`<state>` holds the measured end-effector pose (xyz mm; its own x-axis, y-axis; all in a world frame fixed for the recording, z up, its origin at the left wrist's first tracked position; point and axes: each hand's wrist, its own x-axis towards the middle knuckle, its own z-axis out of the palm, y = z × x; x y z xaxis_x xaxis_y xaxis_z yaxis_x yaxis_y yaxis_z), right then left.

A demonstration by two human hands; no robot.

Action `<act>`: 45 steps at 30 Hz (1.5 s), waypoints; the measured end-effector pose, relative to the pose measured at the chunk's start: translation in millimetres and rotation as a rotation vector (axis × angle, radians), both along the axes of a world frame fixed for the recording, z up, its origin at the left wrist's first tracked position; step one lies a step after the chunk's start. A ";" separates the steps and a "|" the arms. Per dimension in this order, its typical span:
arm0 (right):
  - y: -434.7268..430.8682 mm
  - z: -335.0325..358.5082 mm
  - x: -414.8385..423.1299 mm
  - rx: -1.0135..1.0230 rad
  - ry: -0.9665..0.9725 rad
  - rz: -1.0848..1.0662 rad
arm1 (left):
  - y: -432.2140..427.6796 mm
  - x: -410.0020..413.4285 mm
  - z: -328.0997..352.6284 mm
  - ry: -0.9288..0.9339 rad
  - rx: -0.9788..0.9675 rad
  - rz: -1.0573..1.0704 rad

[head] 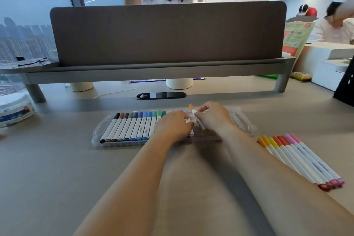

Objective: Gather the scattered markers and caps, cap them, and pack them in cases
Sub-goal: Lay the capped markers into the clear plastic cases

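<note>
Markers [298, 161], about eight with round white barrels and yellow, orange, red and pink caps, lie side by side on the smooth beige desk [57, 178] at near right, well apart from both hands. Just beyond, the right hand [212, 117] pinches one orange-capped marker [192, 110], tilted with its cap pointing far, over the clear plastic case [97, 130]. The left hand [172, 126] lays bent fingers on the packed row [130, 126] of roughly eleven black, brown, grey, blue and green pens; whether it grips any cannot be told, and farthest stands one grey felt divider [166, 32].
</note>
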<state>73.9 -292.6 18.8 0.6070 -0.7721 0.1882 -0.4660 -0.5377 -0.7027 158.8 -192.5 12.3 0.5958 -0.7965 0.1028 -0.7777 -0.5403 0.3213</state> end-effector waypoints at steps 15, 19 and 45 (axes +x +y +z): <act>4.2 1.3 -0.9 -0.006 0.017 0.049 | 8.3 3.1 1.0 0.102 -0.114 -0.020; 9.5 -2.6 2.4 -0.106 0.074 0.027 | 8.4 4.5 0.8 0.135 -0.143 -0.017; 16.3 -2.4 -9.2 -0.196 0.201 0.256 | 4.3 -0.9 1.6 0.003 0.067 -0.087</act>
